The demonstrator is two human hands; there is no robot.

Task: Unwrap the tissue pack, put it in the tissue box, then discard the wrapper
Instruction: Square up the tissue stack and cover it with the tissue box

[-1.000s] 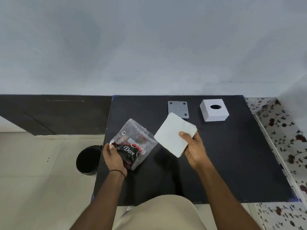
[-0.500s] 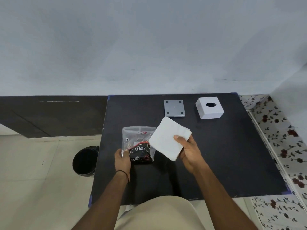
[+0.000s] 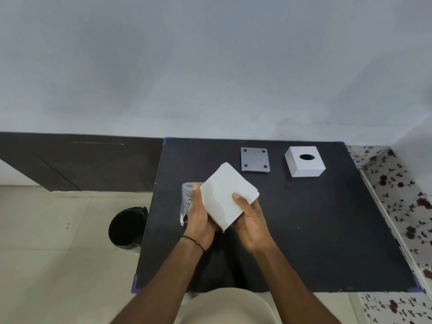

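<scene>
Unwrap done. Tissue stack (image 3: 228, 197) held above table (image 3: 327, 242), near centre, left hand (image 3: 198, 218) and right hand (image 3: 250, 218) both clasping it. Wrapper (image 3: 187, 202) flat beneath left hand. Next: carry far-right to tissue box (image 3: 305, 164); grey base plate (image 3: 254, 160) lies apart, likely load from underside.

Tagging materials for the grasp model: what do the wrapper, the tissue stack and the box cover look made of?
Wrapper: thin clear plastic film, glossy, crinkled. Tissue stack: soft white paper, matte, layered edges, sagging slightly. Box cover: rigid, white, matte, crisp edges; probably plastic, cannot confirm.

Soft, even indoor light; faint shadows, wide-angle bending at edges.
</scene>
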